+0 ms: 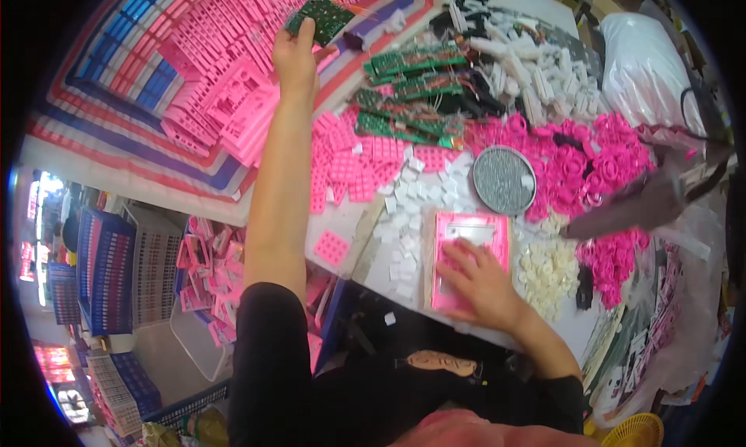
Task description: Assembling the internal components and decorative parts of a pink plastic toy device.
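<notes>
Head view shows 1 round tin point(505, 211) full of small grey pieces point(501, 179), just beyond our right hand point(483, 284). We have the left arm stretched far forward, the right bent close. Our left hand point(297, 62) pinches a green circuit board point(325, 21) between thumb and fingers. Our right fingers lie spread on the pink case point(444, 237) directly beneath them, touching its face.

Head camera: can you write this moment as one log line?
left hand: holding green circuit board; right hand: on pink casing; casing's left: white squares; casing's right: cream pieces
</notes>
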### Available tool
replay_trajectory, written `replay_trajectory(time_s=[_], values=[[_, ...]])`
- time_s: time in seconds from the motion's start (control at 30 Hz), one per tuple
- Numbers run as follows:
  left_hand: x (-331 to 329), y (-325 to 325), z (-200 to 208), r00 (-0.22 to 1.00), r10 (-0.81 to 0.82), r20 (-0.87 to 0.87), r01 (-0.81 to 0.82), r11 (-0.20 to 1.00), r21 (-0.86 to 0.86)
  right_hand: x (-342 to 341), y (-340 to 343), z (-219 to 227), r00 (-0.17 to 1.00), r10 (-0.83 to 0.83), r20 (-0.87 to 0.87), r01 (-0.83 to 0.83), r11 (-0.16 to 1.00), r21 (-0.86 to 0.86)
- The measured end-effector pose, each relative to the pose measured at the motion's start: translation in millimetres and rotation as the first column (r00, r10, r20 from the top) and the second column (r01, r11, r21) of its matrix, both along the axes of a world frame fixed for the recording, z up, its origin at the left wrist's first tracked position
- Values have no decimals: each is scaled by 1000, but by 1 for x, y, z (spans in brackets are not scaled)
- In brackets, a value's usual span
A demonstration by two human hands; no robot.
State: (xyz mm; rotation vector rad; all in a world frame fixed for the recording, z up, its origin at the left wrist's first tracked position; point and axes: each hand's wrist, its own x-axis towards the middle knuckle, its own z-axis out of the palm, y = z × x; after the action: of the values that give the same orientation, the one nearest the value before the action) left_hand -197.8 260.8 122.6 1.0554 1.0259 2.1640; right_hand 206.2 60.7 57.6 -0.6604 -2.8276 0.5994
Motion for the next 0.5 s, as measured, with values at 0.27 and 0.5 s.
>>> replay_trajectory(time_s=[0.27,0.5], values=[[79,-86,-27,851,132,-508,-161,987,-14,-15,22,2,718,-398,-572,-111,745,-658],[152,-183,-36,245,88,-965,104,988,116,-52,59,1,487,-768,-415,-508,137,-851]])
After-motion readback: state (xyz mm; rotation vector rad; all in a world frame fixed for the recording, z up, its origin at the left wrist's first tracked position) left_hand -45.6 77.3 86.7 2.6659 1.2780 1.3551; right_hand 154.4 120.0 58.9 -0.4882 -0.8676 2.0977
